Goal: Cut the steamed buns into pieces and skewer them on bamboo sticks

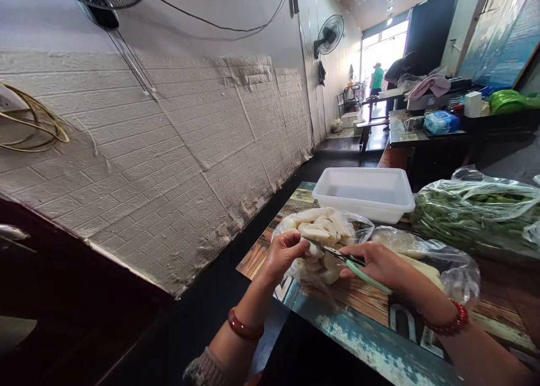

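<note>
My right hand (pixel 377 265) is closed around scissors (pixel 356 269) with pale green handles. Their blades point left, over a clear plastic bag (pixel 358 221) full of thick, pale white pieces (pixel 320 228) whose kind I cannot make out. At the bag's near left side, my left hand (pixel 287 254) is pinched, fingertips beside the scissor tips. It seems to grip the thin plastic, though the fingers partly hide the spot. Behind my right hand lies a second clear bag (pixel 458 268) with larger pale pieces, partly covered by the hand.
A white plastic tub (pixel 365 192) stands behind the bags on the wood-patterned table (pixel 354 324). At right lies a clear bag of green vegetables (pixel 476 211). Beyond is a cluttered table (pixel 407 135). A brick-patterned wall (pixel 189 138) runs along the left; people stand far back.
</note>
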A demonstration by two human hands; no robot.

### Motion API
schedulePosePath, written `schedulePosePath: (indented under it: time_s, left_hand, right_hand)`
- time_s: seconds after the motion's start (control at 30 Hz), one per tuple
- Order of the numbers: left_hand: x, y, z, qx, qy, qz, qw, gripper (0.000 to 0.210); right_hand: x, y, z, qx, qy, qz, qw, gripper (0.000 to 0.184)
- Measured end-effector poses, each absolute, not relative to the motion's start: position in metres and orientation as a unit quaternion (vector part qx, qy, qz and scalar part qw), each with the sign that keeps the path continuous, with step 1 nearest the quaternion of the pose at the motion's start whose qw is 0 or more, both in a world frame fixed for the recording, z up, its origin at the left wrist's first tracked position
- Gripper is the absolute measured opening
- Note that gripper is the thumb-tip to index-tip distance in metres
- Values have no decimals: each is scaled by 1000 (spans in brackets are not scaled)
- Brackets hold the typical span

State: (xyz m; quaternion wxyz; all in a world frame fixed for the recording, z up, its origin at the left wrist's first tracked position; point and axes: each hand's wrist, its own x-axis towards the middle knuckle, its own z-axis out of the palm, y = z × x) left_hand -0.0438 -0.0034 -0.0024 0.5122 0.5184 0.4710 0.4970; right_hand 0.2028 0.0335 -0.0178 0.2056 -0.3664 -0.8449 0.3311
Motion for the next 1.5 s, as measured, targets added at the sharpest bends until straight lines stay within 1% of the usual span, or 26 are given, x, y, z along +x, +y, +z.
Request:
schedulePosePath:
  time_s: [0.1, 0.2, 0.33, 0.43, 0.6, 0.73, 0.8, 0.87, 1.03, 1.2, 1.3, 1.4, 1.5]
  left_hand:
    - [-47, -2, -7, 518, 469, 496, 515, 39]
    - [-51, 0, -13, 508, 467, 502, 522, 42]
    - [-59, -3, -22, 483, 466, 514, 534, 37]
    - [-63, -6, -25, 469, 470, 519, 539, 36]
    - [-64, 0, -24, 386, 475, 561, 556, 44]
    - [-61, 8, -22, 360, 471, 575, 564, 47]
    - [-60, 9, -21, 367, 477, 575, 554, 47]
    - [-59, 9, -21, 376, 482, 574, 545, 47]
    - [-58, 8, -20, 403, 477, 570, 533, 45]
    - [-58, 8, -24, 418, 460, 571, 537, 43]
    - [-64, 9, -27, 405, 451, 581, 544, 43]
    - [-70, 11, -24, 383, 436, 608, 542, 42]
    - [-73, 18, -17, 399, 429, 628, 511, 39]
  right_hand:
    - [200, 33, -19, -360, -846, 347, 183, 33]
    - [195, 31, -17, -361, -849, 339, 184, 32]
    - [189, 29, -20, -356, -859, 317, 188, 28]
    - [186, 29, -25, -368, -857, 308, 190, 28]
    - [181, 27, -23, -371, -855, 309, 188, 26]
    - [195, 28, -12, -383, -862, 297, 149, 28]
    - [207, 31, -6, -376, -868, 304, 117, 27]
    - [217, 33, -1, -364, -868, 319, 106, 28]
    - [205, 24, 0, -347, -848, 346, 203, 33]
    - [174, 20, -17, -344, -847, 341, 222, 29]
    - [172, 26, -28, -374, -831, 321, 260, 29]
    - [175, 28, -29, -377, -806, 354, 287, 26]
    - [181, 21, -25, -370, -780, 407, 298, 30]
